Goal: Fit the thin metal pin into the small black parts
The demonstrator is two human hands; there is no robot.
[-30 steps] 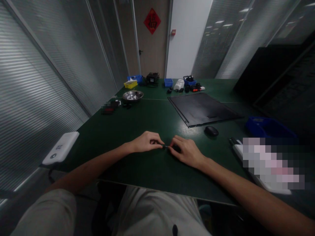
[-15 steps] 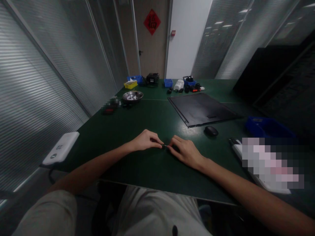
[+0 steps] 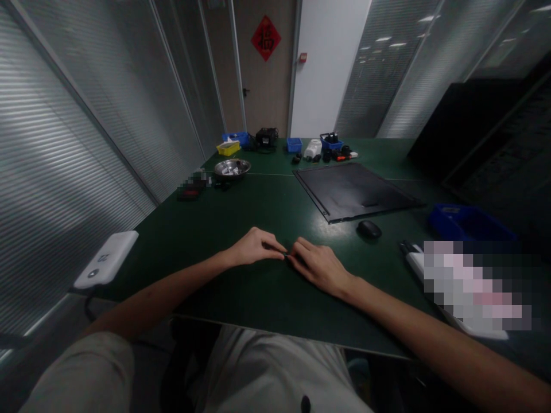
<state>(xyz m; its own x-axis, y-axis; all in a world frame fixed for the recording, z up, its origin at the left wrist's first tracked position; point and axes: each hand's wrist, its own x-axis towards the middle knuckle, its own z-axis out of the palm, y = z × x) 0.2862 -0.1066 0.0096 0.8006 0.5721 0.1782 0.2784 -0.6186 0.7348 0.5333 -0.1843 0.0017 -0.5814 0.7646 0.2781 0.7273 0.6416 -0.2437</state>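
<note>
Near the front of the green table point(image 3: 258, 212), my left hand point(image 3: 257, 246) pinches a tiny dark object between thumb and fingertips. My right hand point(image 3: 321, 265) meets it from the right, its thumb and fingers pressed together at the same spot. Whatever the right fingertips grip is too small to make out, and the fingers mostly hide the dark object. Both hands are low over the tabletop. A black mouse point(image 3: 369, 229) lies to the right, beyond my right hand.
A black flat panel point(image 3: 357, 189) lies beyond the mouse. A metal bowl point(image 3: 232, 176) stands at the back left. Blue bin point(image 3: 469, 222) and a partly blurred white item point(image 3: 434, 287) are at right. A white device point(image 3: 107, 258) sits at the left edge.
My right hand has moved slightly left, so its fingertips now meet those of my left hand. The small gap between them has closed. My left hand is nearly still.
</note>
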